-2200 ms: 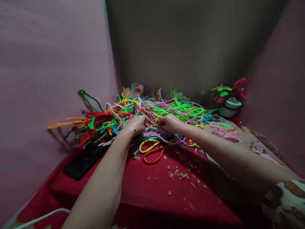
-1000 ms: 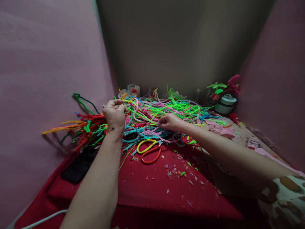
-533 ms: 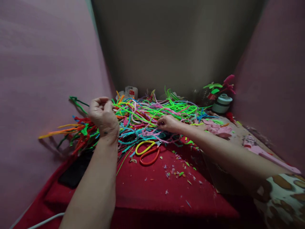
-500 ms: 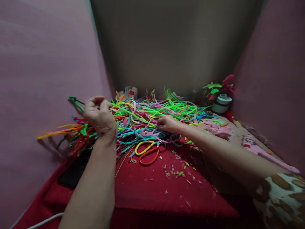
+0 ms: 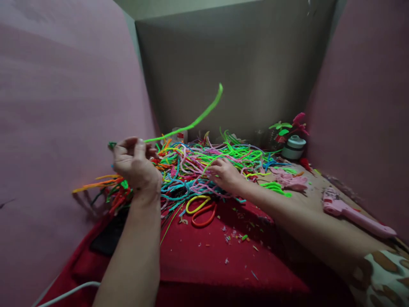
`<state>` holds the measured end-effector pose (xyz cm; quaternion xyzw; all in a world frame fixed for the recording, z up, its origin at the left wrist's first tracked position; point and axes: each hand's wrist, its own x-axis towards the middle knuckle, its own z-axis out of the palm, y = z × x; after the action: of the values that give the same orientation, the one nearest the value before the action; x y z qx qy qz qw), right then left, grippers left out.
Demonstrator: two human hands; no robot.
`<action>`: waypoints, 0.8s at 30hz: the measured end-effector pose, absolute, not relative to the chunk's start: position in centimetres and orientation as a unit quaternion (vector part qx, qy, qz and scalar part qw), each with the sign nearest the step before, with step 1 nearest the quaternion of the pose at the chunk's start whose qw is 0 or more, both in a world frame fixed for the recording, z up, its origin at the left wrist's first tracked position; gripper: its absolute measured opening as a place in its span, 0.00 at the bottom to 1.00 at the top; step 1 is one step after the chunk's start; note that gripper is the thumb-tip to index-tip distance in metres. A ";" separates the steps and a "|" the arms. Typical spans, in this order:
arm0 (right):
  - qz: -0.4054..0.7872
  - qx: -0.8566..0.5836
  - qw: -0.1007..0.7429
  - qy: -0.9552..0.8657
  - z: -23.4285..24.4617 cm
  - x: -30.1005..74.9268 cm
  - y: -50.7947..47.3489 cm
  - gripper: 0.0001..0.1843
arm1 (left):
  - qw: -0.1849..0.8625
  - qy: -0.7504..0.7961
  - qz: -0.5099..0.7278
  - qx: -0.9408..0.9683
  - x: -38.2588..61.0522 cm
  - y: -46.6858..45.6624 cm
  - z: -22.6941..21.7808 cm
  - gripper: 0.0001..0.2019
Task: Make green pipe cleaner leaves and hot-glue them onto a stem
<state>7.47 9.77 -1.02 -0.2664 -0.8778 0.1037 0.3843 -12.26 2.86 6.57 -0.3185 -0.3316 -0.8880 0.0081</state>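
My left hand (image 5: 136,160) is raised at the left of the pile, its fingers closed on a bright green pipe cleaner (image 5: 191,125). That pipe cleaner runs to the right and curves upward, its tip in the air before the grey wall. A dark green bit (image 5: 111,145) pokes out at the far side of the same hand. My right hand (image 5: 226,174) rests over the tangled pile of coloured pipe cleaners (image 5: 188,164), fingers bent and apart, with nothing plainly held. Just below lie scissors with yellow and red handles (image 5: 203,216), their blades hidden under the pile.
A pink glue gun (image 5: 354,215) lies at the right. Behind it stand a pale jar (image 5: 293,147) and pink and green pipe-cleaner flowers (image 5: 297,120). Small clippings dot the red cloth (image 5: 204,260). A dark phone-like slab (image 5: 107,236) sits by my left forearm.
The green pipe cleaner between my hands has sprung up, its right end now free. My right hand has loosened from a pinch. The view has tilted slightly upward.
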 end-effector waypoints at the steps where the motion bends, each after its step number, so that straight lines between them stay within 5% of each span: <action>1: 0.171 -0.270 0.438 -0.840 -0.5 7.4 9.3 0.13 | -0.015 -0.341 -0.880 -0.329 -11.7 3.3 6.1 0.06; 4: 0.493 -0.251 0.515 -0.655 1.2 7.7 8.4 0.14 | -0.090 -0.365 -0.849 -0.372 -10.2 4.4 4.7 0.06; 7: 0.683 -0.198 0.529 -0.463 2.3 8.7 8.3 0.10 | -0.142 -0.385 -0.808 -0.422 -9.2 4.8 3.7 0.06; 13: 0.703 -0.196 0.561 -0.391 1.8 11.1 7.5 0.03 | -0.176 -0.435 -0.720 -0.512 -8.2 4.8 2.8 0.06; 24: 0.730 -0.239 0.556 -0.318 -0.6 11.8 6.7 0.02 | -0.432 -0.372 -0.694 -0.440 -8.3 5.7 2.2 0.12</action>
<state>11.76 6.72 -0.64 -0.2387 -0.3176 0.7303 0.5557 -8.34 5.68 2.21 -0.4400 -0.3719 -0.6939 -0.4319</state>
